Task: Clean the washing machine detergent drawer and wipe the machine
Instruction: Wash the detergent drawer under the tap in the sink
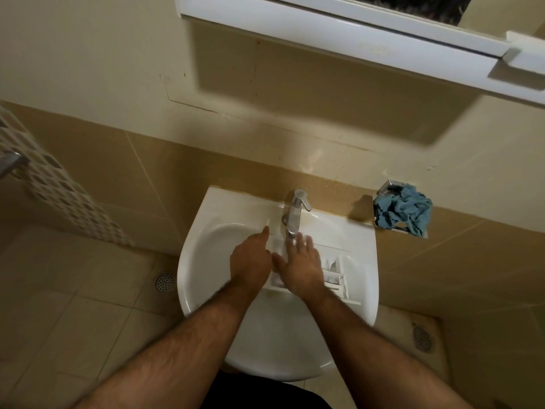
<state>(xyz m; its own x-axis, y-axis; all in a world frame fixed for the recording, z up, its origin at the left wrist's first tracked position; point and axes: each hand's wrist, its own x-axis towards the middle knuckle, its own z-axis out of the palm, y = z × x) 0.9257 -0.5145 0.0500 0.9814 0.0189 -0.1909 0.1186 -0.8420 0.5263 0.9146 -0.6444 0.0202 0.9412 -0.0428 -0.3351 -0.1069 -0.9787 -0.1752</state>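
The white detergent drawer (334,274) lies inside the white sink (203,258), under the chrome tap (295,212). My left hand (250,256) grips the drawer's left end, fingers curled over it. My right hand (300,265) lies flat on the drawer's middle with fingers spread, below the spout. The drawer's compartments show to the right of my right hand. A crumpled blue cloth (405,212) sits on a chrome holder on the wall ledge at the right.
A white mirror cabinet (339,33) hangs above the sink. Beige tiles cover wall and floor, with round floor drains at left (165,282) and right (422,338). A patterned tiled partition (59,187) stands at the left.
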